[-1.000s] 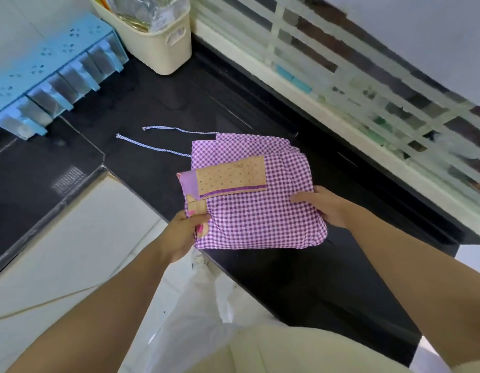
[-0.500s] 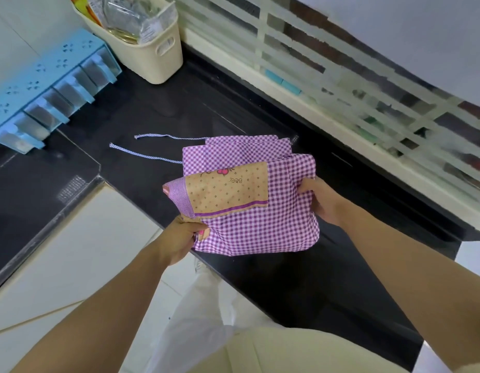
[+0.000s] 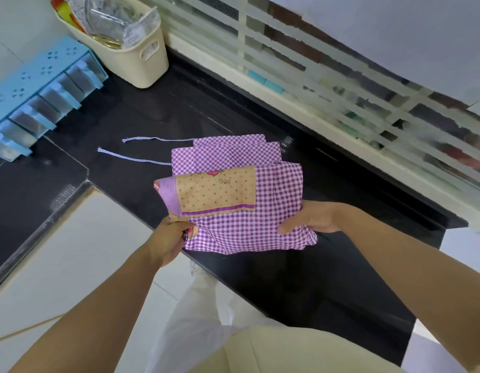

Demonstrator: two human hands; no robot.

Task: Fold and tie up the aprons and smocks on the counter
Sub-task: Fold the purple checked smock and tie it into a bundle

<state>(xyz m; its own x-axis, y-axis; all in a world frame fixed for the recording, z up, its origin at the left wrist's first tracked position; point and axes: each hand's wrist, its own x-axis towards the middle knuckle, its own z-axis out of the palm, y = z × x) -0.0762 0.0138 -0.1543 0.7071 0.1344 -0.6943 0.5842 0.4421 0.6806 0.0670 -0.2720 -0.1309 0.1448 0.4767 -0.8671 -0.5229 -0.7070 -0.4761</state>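
At the table's near edge the folded gingham apron (image 3: 241,200) sits between both hands, left hand (image 3: 170,239) pinching its near-left corner, right hand (image 3: 312,219) seemingly gripping its right edge, two ties (image 3: 133,157) trailing far-left.

A cream basket (image 3: 142,63) holds packets on the black counter (image 3: 158,109); a blue rack (image 3: 42,84) stands near.

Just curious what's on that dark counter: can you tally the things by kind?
Checked purple apron, folded: 1
Striped tie strings lying loose: 2
Cream basket: 1
Blue organiser: 1
Total: 5
The left hand and right hand both grip the apron.
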